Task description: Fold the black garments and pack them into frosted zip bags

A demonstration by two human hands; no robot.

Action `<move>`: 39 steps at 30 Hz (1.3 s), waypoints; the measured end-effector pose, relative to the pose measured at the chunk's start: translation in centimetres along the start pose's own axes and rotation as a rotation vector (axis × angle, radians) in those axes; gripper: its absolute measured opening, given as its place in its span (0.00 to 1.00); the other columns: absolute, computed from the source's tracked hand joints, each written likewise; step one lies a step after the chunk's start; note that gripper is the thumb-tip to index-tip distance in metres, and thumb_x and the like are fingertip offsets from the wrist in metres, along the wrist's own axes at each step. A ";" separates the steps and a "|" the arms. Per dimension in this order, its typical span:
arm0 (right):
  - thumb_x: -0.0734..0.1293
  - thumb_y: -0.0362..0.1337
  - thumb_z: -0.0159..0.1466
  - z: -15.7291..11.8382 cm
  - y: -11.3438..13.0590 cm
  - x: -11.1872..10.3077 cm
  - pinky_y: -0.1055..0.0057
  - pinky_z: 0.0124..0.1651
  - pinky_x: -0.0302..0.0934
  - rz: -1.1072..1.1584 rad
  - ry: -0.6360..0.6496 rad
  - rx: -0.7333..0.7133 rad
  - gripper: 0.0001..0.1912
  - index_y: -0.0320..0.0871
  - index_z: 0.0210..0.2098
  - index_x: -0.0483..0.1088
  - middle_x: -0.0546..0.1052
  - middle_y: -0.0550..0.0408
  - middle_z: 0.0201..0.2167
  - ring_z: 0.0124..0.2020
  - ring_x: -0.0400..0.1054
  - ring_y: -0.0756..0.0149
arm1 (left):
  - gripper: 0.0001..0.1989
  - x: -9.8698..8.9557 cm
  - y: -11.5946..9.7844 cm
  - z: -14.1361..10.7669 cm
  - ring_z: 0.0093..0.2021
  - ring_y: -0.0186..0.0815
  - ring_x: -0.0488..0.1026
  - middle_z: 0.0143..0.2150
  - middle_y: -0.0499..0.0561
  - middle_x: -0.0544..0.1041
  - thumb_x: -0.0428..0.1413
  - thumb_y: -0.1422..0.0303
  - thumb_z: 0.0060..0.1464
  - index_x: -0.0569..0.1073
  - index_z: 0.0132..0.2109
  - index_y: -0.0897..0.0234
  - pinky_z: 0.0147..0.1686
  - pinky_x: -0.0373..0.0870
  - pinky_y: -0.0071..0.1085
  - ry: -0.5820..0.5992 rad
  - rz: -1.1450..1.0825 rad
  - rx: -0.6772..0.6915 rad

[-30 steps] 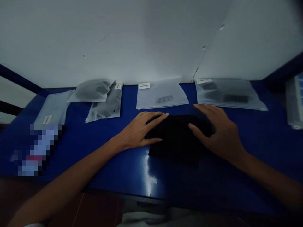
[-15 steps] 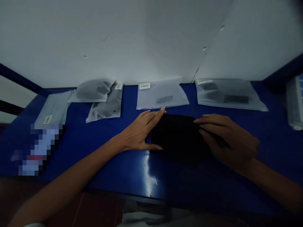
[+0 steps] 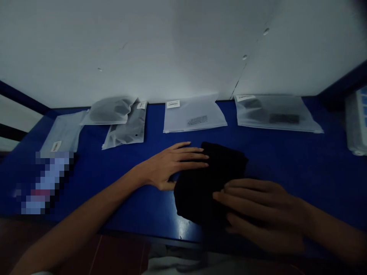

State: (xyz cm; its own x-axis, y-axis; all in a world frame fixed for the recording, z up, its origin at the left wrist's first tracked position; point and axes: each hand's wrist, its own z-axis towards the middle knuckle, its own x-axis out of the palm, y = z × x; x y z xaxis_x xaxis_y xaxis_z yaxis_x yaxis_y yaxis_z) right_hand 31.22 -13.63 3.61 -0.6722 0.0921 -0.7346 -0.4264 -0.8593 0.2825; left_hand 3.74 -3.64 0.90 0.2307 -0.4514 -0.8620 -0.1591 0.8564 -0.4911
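A folded black cloth [image 3: 209,179] lies on the blue tabletop in front of me, so dark that its folds hardly show. My left hand [image 3: 174,164] rests at its left side, fingers stretched out over the fabric and thumb apart at the edge. At the cloth's near right part, my right hand [image 3: 258,210] has its fingers on top and thumb lower down, with dark fabric between them. Shadow hides some of this grip.
Along the back wall [image 3: 172,49] lie several frosted zip bags with labels, including a middle bag [image 3: 195,112] and a right bag [image 3: 278,114]. A blurred-out item [image 3: 48,183] lies at left. A pale stacked container [image 3: 355,122] stands at far right.
My right hand has moved from the cloth's far right edge toward me and slightly left. The cloth has shifted nearer and changed shape. My left hand has slid slightly nearer, its fingers turned more rightward.
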 end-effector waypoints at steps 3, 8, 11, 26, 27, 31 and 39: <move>0.66 0.29 0.70 0.4 -2.4 -0.3 0.72 0.46 0.75 -0.082 0.071 -0.294 0.08 0.42 0.45 0.76 0.84 0.53 0.43 0.41 0.79 0.70 | 0.35 -0.5 0.0 -0.1 0.76 0.51 0.54 0.75 0.58 0.59 0.42 0.51 0.67 0.57 0.74 0.64 0.75 0.41 0.54 0.015 0.082 -0.054; 0.64 0.26 0.70 0.0 -3.4 -0.3 0.70 0.44 0.73 -0.156 0.054 -0.300 0.14 0.40 0.52 0.75 0.83 0.57 0.37 0.39 0.77 0.71 | 0.35 -1.7 0.4 -1.1 0.67 0.52 0.68 0.65 0.62 0.73 0.42 0.55 0.67 0.55 0.74 0.69 0.69 0.54 0.53 -0.085 0.356 -0.167; 0.65 0.25 0.69 -0.6 -3.7 0.2 0.68 0.44 0.72 -0.243 0.033 -0.252 0.15 0.43 0.51 0.75 0.82 0.60 0.35 0.37 0.75 0.70 | 0.36 -2.5 0.6 -1.9 0.49 0.49 0.77 0.45 0.60 0.82 0.44 0.52 0.68 0.58 0.73 0.73 0.62 0.64 0.51 -0.192 0.554 -0.215; 0.60 0.24 0.59 -2.6 -10.2 0.0 0.65 0.30 0.59 -0.486 -0.015 0.366 0.12 0.46 0.28 0.70 0.76 0.51 0.36 0.34 0.70 0.58 | 0.28 -1.8 1.1 -1.6 0.31 0.40 0.73 0.30 0.53 0.76 0.41 0.49 0.72 0.76 0.51 0.67 0.44 0.69 0.39 -0.150 0.634 -0.477; 0.60 0.25 0.60 -2.7 -10.3 -0.2 0.64 0.30 0.60 -0.473 -0.032 0.411 0.12 0.47 0.28 0.70 0.77 0.52 0.36 0.34 0.71 0.57 | 0.28 -1.8 1.3 -1.7 0.31 0.40 0.73 0.30 0.53 0.76 0.42 0.48 0.72 0.75 0.50 0.66 0.44 0.69 0.39 -0.153 0.660 -0.519; 0.60 0.26 0.65 -2.0 -9.3 -0.5 0.57 0.42 0.70 -0.375 -0.129 0.504 0.16 0.49 0.41 0.76 0.80 0.51 0.45 0.44 0.77 0.52 | 0.27 -1.8 1.9 -2.1 0.30 0.39 0.73 0.30 0.52 0.76 0.43 0.47 0.71 0.74 0.48 0.66 0.44 0.68 0.38 -0.169 0.659 -0.579; 0.67 0.37 0.64 -1.5 -8.1 1.3 0.46 0.54 0.70 -0.320 0.021 0.450 0.36 0.47 0.70 0.57 0.73 0.44 0.62 0.59 0.71 0.44 | 0.19 -1.1 2.3 -1.8 0.38 0.42 0.72 0.41 0.55 0.77 0.43 0.56 0.74 0.73 0.46 0.64 0.38 0.64 0.35 -0.290 0.606 -0.520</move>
State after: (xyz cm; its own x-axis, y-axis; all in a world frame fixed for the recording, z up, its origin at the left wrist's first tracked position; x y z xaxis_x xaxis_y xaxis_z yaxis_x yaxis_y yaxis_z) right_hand 34.72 -7.25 -0.54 -0.4564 0.2992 -0.8380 -0.8272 -0.4896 0.2757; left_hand 1.42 -1.60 0.53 0.1886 0.1910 -0.9633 -0.7392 0.6734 -0.0112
